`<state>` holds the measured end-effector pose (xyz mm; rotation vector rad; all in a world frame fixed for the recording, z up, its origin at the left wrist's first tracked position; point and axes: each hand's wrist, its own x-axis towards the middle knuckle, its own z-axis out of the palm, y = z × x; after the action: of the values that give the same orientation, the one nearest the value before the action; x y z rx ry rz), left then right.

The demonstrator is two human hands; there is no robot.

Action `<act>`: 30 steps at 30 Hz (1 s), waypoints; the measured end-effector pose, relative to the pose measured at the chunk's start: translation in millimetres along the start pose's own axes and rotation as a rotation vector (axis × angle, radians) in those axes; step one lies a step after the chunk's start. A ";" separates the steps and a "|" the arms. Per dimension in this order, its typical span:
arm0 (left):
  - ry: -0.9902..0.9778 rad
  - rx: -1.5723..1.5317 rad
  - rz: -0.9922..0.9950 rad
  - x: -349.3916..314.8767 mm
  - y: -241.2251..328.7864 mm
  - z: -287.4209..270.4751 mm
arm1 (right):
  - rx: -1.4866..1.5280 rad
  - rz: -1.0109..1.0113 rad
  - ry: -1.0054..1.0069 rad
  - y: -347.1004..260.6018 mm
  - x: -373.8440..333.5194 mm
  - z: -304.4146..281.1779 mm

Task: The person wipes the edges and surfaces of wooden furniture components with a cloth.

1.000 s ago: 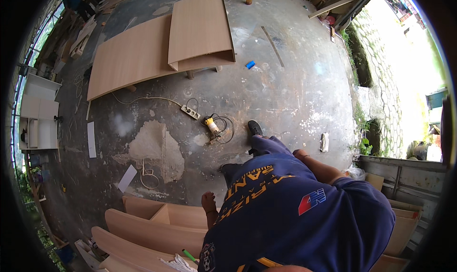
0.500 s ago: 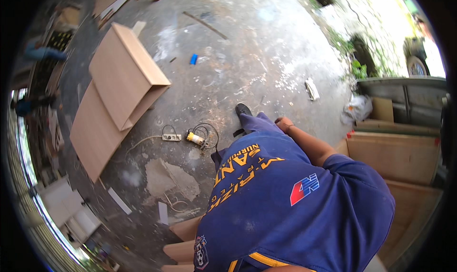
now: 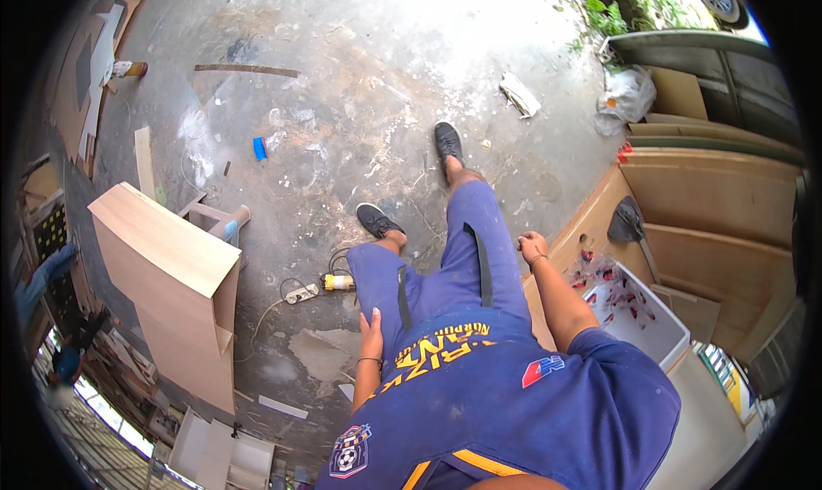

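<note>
My left hand (image 3: 371, 334) hangs beside my left hip with its fingers stretched out, holding nothing. My right hand (image 3: 533, 247) is out by my right thigh, its fingers curled in and nothing visible in them. Nearest to that hand stands a wooden panel (image 3: 561, 248), apart from it. Behind the panel, beside my right forearm, sits a white bin (image 3: 664, 325) with several red-and-black pieces (image 3: 629, 306) in it. On the floor left of my legs lie a yellow corded power tool (image 3: 337, 282) and a white power strip (image 3: 301, 294).
A light wood cabinet piece (image 3: 175, 293) stands at the left. Larger boards (image 3: 711, 199) lean at the right beside a plastic bag (image 3: 629, 96). A blue object (image 3: 259, 148), a wood strip (image 3: 247, 68) and a white scrap (image 3: 519, 94) lie ahead. A person (image 3: 43, 284) is at the far left.
My view has turned, and both legs and my left hand now show. My right hand has moved out from my body. The white bin has come into sight at the right.
</note>
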<state>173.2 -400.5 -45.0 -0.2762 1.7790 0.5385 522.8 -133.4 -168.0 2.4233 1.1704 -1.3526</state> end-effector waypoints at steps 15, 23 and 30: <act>0.592 0.611 -0.365 -6.7 126.6 177.3 | -0.685 -0.396 0.040 -135.1 635.9 17.1; 0.707 0.550 -0.438 -17.9 124.2 195.7 | -1.112 -0.205 -0.088 -204.9 543.2 75.5; 0.769 0.355 -0.368 -37.0 64.5 166.1 | -0.495 -0.878 -0.325 -256.3 370.8 171.0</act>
<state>294.8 -266.0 -28.4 -0.6001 2.4387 -0.1921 344.3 175.8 -491.9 1.3043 2.2426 -1.3070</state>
